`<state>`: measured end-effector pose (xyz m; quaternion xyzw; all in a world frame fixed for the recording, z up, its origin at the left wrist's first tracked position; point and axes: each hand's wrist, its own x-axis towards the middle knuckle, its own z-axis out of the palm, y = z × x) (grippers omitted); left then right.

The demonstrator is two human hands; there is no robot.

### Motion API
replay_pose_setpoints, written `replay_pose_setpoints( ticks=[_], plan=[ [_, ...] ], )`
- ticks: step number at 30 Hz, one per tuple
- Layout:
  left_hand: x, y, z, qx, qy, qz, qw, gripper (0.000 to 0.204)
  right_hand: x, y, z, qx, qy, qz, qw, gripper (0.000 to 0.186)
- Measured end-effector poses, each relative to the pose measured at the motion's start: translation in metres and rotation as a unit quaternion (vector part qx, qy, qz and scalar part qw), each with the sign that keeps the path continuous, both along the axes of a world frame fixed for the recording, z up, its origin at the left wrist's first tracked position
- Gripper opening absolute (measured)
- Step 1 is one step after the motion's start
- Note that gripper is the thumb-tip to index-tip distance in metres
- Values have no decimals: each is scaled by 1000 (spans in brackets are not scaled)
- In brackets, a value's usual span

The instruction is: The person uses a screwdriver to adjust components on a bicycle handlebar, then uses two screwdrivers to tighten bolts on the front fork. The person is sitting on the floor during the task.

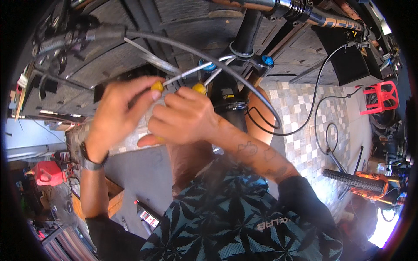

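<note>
My left hand (119,115) is closed on the yellow handle of a screwdriver (157,86), its fingers slightly blurred. My right hand (183,115) is wrapped round a second yellow-handled screwdriver (200,88), with most of that handle hidden in the fist. Both metal shafts reach up and right to the base of the black steerer tube on a bicycle fork (246,37). Their tips meet the ring (242,49) around that base; exact contact cannot be made out. Blue caps (267,60) top the fork on each side of the crown. The fork's lower part stands between my legs.
A handlebar (320,18) and a looping black cable (278,124) hang over the work. Dark drawers (187,32) stand behind. A red stool (381,96) and a bicycle wheel (352,179) are at right; a wooden box (114,198) and red container (48,173) at left.
</note>
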<state>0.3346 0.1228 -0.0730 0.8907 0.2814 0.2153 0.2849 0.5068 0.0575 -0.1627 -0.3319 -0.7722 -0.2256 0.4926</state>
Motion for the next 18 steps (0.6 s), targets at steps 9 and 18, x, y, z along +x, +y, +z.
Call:
replay_pose_setpoints(
  ticks=[9,18],
  plan=[
    [-59,29,0,-134,35,49,989,28,-25,31,14,-84,-33,-39,995,44],
    [-53,91,-6,-131,-36,11,991,34,-29,48,24,-105,-6,-107,989,24]
  ],
)
